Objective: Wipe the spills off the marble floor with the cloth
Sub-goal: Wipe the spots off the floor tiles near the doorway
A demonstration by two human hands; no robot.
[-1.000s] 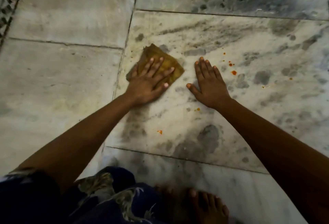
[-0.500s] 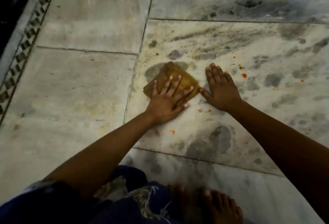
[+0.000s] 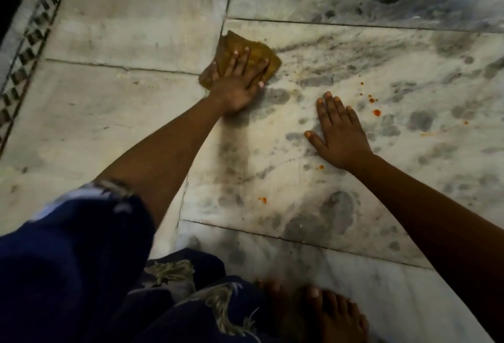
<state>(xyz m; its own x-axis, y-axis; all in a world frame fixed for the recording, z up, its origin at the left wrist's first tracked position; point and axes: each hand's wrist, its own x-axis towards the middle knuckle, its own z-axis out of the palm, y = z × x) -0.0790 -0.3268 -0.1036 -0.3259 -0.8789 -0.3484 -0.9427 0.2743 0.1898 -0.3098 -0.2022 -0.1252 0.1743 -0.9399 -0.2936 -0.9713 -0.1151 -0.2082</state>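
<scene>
Moved cloth (image 3: 246, 55) up-left under my flat left hand (image 3: 236, 84); right hand (image 3: 339, 135) flat, bracing. Orange spills (image 3: 377, 112) unwiped; needed firm overlapping passes.

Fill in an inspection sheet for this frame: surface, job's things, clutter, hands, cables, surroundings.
Surface: marble floor, grey-veined, with dark joints between slabs.
Job's things: brown cloth folded flat near a slab joint; orange-red spills spotted right of the right hand, one spot nearer the feet.
Clutter: nothing seen.
Hands: left hand presses flat on the cloth; right hand flat on bare floor, apart from the cloth.
Cables: nothing seen.
Surroundings: patterned border strip at left; bare foot and dark blue printed garment below.
</scene>
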